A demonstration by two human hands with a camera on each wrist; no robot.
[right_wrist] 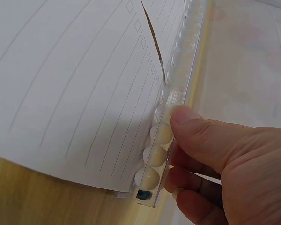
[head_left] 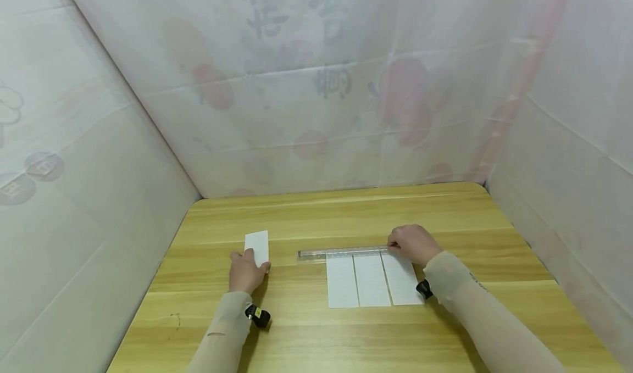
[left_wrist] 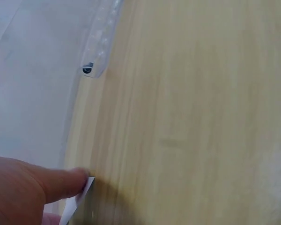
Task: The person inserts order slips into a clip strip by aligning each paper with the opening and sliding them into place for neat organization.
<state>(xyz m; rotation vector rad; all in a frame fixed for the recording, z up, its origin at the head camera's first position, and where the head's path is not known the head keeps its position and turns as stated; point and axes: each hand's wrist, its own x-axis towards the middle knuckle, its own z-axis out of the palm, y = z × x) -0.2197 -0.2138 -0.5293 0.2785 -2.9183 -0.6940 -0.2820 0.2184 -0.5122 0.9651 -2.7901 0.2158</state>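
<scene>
On the table's left part, my left hand holds a small white paper card between thumb and fingers. In the left wrist view the card's edge shows under the thumb. My right hand pinches the right end of a clear plastic, ruler-like strip. Seen from the right wrist, the strip bears a row of round bumps and has a dark spot at its end. It lies along the top edges of three white lined cards, set side by side with narrow gaps.
The wood-grain table has a far edge against a printed cloth wall. Similar cloth walls stand at left and right. Each wrist wears a small black camera, such as the left one.
</scene>
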